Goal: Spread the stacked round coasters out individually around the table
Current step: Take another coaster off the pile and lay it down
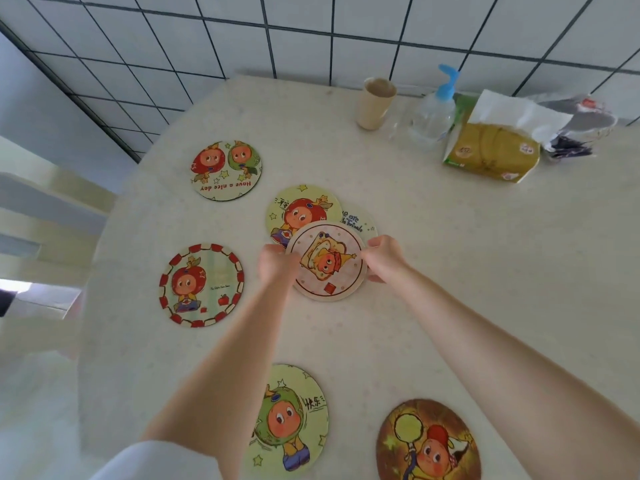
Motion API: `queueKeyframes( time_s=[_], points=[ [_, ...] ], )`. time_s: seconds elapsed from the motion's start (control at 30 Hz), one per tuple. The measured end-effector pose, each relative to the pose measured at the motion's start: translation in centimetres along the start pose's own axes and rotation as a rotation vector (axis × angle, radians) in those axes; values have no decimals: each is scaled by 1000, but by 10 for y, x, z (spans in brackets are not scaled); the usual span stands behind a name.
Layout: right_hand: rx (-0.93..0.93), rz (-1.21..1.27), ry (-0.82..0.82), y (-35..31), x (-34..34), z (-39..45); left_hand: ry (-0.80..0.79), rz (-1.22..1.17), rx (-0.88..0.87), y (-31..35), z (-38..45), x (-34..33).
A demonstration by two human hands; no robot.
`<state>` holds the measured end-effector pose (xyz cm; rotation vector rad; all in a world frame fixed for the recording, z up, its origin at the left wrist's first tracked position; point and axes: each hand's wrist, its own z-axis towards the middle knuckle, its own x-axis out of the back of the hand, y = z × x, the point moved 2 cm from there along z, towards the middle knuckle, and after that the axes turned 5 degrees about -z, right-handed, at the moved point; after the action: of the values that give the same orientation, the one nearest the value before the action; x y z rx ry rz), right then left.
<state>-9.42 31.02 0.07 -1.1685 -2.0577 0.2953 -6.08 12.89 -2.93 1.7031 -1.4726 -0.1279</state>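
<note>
While both hands meet over the middle of the surface, a pale, speckled top with a rounded left edge, the left hand and right hand each close their grip on opposite edges of a pink toast coaster. It seems raised slightly above the two coasters behind it, though the angle leaves that uncertain. Just beyond it lies a yellow apple-head coaster, and partly under that a pale coaster with dark lettering; these three overlap, forming what is left of the stack.

Four coasters lie singly, well apart. A "Have a nice day" coaster sits far left, a red-checked border coaster at the left, a green-hooded figure coaster near the viewer and partly hidden by the left forearm, and a brown coaster at the near right.

Along the far right edge stand a beige cup, a clear pump bottle with a blue top, a yellow tissue pack with a white sheet standing out, and a crumpled plastic wrapper. White wall tiles with dark grout rise behind the surface, and a pale chair stands at the left.
</note>
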Motion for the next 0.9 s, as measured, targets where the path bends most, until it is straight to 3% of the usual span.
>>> queueKeyframes(
  time_s=[0.27, 0.5, 0.7, 0.9],
  points=[
    [-37, 36, -94, -4, -3, 6, 3, -111, 28, -2, 2, -1],
    [85, 133, -219, -38, 1, 8, -58, -256, 63, 10, 23, 9],
    [188, 271, -357, -86, 4, 9, -65, -288, -41, 35, 54, 28],
    [98, 375, -280, -105, -6, 38, -130, -357, -28, 54, 78, 38]
  ],
)
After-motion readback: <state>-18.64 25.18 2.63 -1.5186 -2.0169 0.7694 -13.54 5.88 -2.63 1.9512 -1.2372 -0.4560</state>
